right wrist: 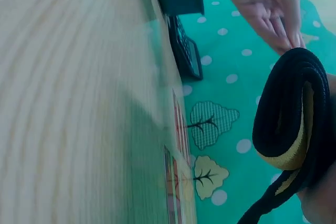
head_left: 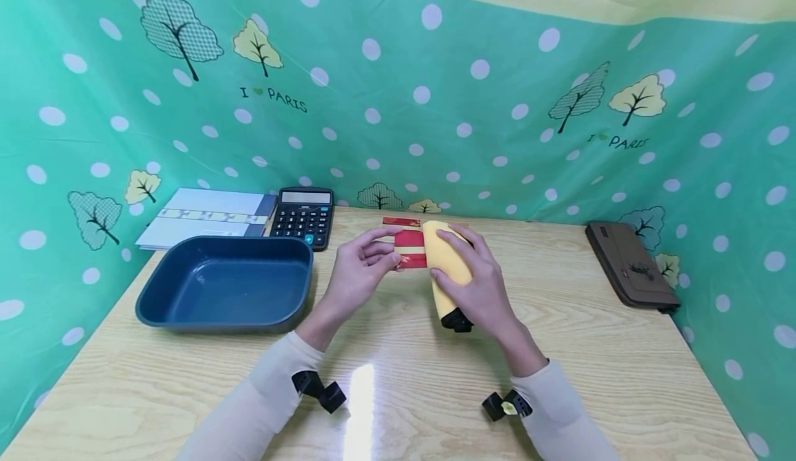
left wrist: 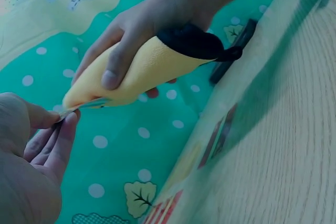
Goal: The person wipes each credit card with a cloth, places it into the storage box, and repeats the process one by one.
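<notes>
In the head view, my right hand (head_left: 480,283) grips a rolled yellow cloth (head_left: 443,267) with a black end, thumb on its near side and fingers over the top. The right wrist view shows the black cloth end (right wrist: 286,98) wound in layers, with a loose tail hanging down. My left hand (head_left: 357,267) pinches the left edge of a flat red piece with a pale stripe (head_left: 410,240); its right edge meets the cloth. Seen edge-on in the left wrist view, that piece looks thin between thumb and fingertips. The roll is held above the table.
A dark blue basin (head_left: 226,319) stands at the left, with a black calculator (head_left: 302,215) and a pale folder or book (head_left: 208,215) behind it. At the right lies a brown zipped case (head_left: 631,264). A red strip (head_left: 401,222) lies by the table's back edge, below the green curtain (head_left: 435,122).
</notes>
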### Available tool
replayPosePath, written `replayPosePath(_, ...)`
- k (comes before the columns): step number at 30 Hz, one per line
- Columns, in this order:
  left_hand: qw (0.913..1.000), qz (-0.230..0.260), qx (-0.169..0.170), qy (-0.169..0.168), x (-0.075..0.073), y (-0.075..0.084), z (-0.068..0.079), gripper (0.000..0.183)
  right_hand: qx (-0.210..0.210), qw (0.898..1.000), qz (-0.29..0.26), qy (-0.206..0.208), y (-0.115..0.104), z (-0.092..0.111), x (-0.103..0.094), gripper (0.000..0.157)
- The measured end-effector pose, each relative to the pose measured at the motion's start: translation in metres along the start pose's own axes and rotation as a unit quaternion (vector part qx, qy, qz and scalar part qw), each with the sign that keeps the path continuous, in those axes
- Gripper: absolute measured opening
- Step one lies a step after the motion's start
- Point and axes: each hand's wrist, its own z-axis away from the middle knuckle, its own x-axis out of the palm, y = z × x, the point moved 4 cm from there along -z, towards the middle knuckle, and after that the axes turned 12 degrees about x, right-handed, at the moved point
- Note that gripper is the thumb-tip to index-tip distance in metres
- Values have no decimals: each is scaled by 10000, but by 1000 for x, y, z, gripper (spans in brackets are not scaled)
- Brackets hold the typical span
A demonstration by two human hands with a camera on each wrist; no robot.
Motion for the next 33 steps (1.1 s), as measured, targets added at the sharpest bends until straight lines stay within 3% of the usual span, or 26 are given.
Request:
replayPosePath(14,9980,-577,-80,262,-11,2,-5,44,478,9987,27,158,17,-7,-14,62)
replayPosePath(19,9974,-649,-39,303,-15,4,-5,31,558,9982,2,228,18,-9,-18,62)
replayPosePath(22,9970,-715,-194,231,-16,4,-4,24,555,9981,-15,248,18,-9,-19,62)
replayPosePath(27,9968,-491,-622,99,-15,1,-3,25,549,9982,-42,248,17,-9,-21,61)
replayPosePath(33,9966,75,-809,106,-15,0,-4,31,687,9974,-56,212,17,-8,-24,61)
